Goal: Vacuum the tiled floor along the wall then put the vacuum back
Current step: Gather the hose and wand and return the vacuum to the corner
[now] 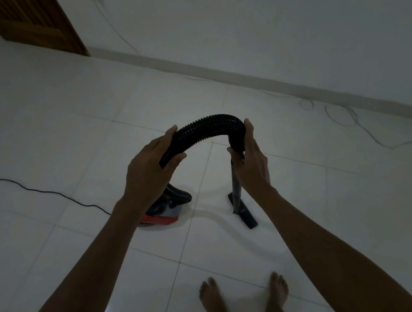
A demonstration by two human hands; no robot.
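Note:
A black ribbed vacuum hose (207, 130) arches between my two hands at chest height. My left hand (147, 172) is closed around the hose's left end. My right hand (250, 161) grips the hose's right end where it joins the grey wand (235, 183). The wand stands nearly upright, and its flat black floor nozzle (244, 213) rests on the white tiled floor (58, 152). The small vacuum body (166, 211), black with a red base, sits on the tiles below my left hand, partly hidden by my forearm.
A black power cord (37, 191) runs across the tiles from the left edge toward the vacuum. A thin pale cable (344, 114) lies looped along the baseboard and wall (286, 18). A brown wooden door (30, 22) stands at the upper left. My bare feet (244, 302) are at the bottom.

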